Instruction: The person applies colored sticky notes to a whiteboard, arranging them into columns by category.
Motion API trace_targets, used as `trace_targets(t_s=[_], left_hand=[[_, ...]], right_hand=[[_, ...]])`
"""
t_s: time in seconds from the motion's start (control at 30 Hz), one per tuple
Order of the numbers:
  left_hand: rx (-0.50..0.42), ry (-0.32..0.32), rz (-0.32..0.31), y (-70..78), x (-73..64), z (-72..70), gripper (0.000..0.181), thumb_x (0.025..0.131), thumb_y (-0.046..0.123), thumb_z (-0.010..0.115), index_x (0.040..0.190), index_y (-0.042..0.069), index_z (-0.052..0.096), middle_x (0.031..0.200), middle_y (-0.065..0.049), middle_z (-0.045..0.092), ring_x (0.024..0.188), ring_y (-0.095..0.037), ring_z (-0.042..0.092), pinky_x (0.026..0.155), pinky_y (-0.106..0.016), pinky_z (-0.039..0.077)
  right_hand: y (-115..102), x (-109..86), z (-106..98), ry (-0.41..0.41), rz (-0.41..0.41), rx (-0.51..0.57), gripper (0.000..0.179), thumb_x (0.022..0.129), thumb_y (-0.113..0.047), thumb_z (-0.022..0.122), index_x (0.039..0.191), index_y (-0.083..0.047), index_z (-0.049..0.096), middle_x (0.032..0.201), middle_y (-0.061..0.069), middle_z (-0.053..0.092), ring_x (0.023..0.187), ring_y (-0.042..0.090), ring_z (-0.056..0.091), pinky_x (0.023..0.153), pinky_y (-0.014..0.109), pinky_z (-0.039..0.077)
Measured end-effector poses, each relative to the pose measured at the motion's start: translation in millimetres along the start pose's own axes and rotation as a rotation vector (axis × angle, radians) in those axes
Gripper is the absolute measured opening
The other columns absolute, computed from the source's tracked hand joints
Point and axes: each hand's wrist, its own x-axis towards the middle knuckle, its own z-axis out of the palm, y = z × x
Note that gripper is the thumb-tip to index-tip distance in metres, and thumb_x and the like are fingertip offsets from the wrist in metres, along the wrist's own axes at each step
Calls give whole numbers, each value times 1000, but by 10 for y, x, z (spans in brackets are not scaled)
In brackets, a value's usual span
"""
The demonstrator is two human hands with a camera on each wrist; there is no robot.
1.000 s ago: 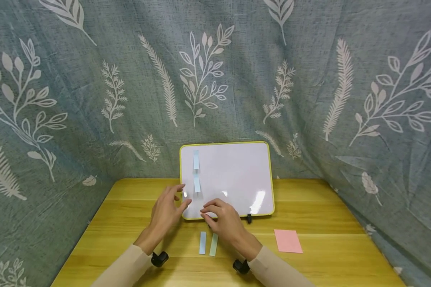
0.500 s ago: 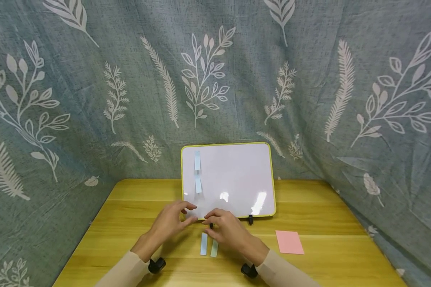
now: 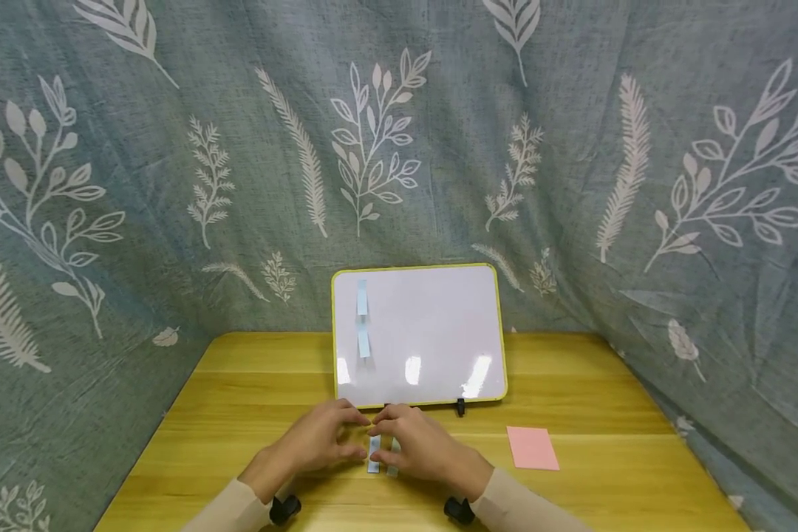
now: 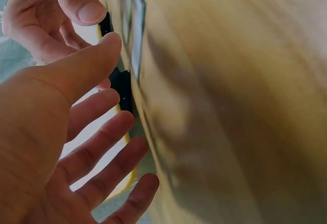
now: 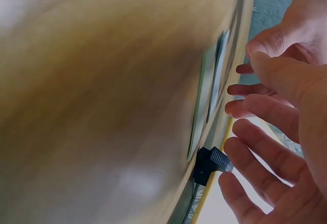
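Side by side on the table lie a narrow blue sticky-note pad (image 3: 374, 457) and a narrow green sticky-note pad (image 3: 394, 459). The left hand (image 3: 324, 437) hovers just left of the blue pad, fingers loosely bent and holding nothing. From the right, the right hand (image 3: 420, 445) reaches over the green pad and covers part of it; its fingers are relaxed and hold nothing. In the left wrist view, a gap shows between the left thumb (image 4: 97, 63) and its fingers. Behind the hands stands a whiteboard (image 3: 432, 332) with two light blue strips (image 3: 362, 298) stuck along its left side.
A pink square sticky-note pad (image 3: 533, 448) lies on the wooden table (image 3: 612, 414) to the right. A black foot (image 3: 461, 407) supports the whiteboard's lower edge. Patterned fabric (image 3: 239, 185) hangs behind and on both sides.
Both hands have come down and back from the whiteboard's lower left to the blue and green pads. The left hand has moved closer to the right one. The strips on the board stay put.
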Motion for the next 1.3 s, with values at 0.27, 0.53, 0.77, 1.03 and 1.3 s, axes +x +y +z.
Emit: trace_targets(t_s=[0.27,0.53,0.77,1.03,1.3], left_hand=[[17,-29,1,-5,-47,39,41,96,45,98,131,27,86,130,6,79,124,-18,72,110,-48,64],[68,-24,8,-20,-17,67,43,95,48,98,131,28,86,133,7,77,127,-20,72,111,-51,65],[71,-25,19,-11,-45,86,42,96,48,98,130,27,87,135,7,77,127,-21,72,110,-51,65],[77,-12,35,13,-64,67,42,95,49,98,128,25,88,135,4,76,127,-24,72,109,-52,65],[67,-29,16,41,-70,60,43,95,50,99,128,24,88,135,4,75,127,-25,71,109,-53,64]], right_hand=[[8,0,98,13,-18,1,33,105,-35,91,128,-12,89,137,3,81,125,18,77,106,32,67],[3,24,90,7,-12,-24,33,105,-39,91,128,-16,90,138,0,81,126,18,76,109,36,66],[10,5,122,-16,-7,1,33,105,-41,90,126,-16,90,135,-1,81,121,14,75,104,31,65],[42,4,142,-16,-13,-5,34,103,-45,92,123,-17,91,132,-2,81,119,13,75,104,29,65],[27,-13,119,-53,11,-17,42,98,-55,94,123,-21,91,136,-5,80,123,14,75,107,32,65]])
